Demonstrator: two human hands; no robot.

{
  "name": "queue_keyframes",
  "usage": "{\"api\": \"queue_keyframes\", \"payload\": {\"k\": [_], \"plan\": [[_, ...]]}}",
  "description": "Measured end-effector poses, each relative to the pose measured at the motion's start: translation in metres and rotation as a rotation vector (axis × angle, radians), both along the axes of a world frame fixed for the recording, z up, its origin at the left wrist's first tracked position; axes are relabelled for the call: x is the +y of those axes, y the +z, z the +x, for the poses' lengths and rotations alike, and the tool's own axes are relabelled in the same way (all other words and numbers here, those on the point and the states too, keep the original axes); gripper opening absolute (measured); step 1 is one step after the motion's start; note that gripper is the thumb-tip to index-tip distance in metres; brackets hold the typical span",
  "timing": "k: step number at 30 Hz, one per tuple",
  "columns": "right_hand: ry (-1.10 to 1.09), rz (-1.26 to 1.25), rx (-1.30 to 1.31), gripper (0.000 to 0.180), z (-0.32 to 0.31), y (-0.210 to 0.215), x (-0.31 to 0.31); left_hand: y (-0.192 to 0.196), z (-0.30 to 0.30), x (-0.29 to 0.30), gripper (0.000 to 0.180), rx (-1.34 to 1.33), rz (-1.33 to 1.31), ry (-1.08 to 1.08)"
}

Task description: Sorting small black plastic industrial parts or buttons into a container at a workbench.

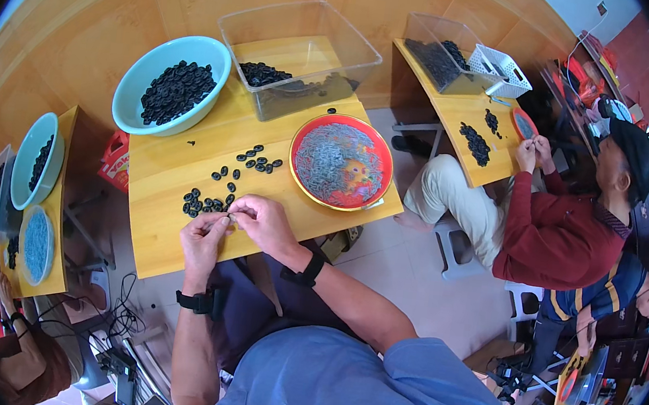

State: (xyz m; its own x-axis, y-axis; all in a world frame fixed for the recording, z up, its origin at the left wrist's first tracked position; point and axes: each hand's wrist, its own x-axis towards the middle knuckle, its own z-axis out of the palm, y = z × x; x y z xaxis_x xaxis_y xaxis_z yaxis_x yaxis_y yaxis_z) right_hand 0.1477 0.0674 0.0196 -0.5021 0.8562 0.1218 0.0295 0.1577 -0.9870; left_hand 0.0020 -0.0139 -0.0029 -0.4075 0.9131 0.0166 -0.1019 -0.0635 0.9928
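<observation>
My left hand (203, 241) and my right hand (264, 225) meet over the near edge of a yellow wooden table (158, 220). Both have thumb and fingers pinched together around something small, mostly hidden by the fingertips. Just beyond them lies a cluster of shiny black oval pieces (194, 204), with more scattered toward the middle of the table. To the right of these stands a round red tray (382, 171) with a gold rim, holding many thin grey metal pieces (332, 155) that look like pins or small screws. Each wrist wears a black strap.
A light teal basin (123, 95) of black pieces and a clear plastic bin (303, 106) stand at the back. At right, a person in a maroon top (564, 238) works at another table (462, 114). Another table (53, 268) is at left, with cables (120, 307) on the floor nearby.
</observation>
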Motion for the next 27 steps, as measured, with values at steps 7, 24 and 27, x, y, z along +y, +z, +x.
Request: {"api": "queue_keyframes", "payload": {"k": [7,24,27], "plan": [[0.049,0.013,-0.015,0.008,-0.003,-0.002,-0.001,0.009,-0.008,-0.003,0.012,0.075,-0.050,-0.038],[0.013,0.056,-0.041,0.008,0.019,0.004,-0.001,0.008,0.002,-0.001,0.014,0.107,-0.094,-0.053],[-0.090,0.304,-0.170,0.005,0.043,0.027,0.015,0.001,-0.004,-0.004,0.012,0.059,-0.018,-0.022]]}}
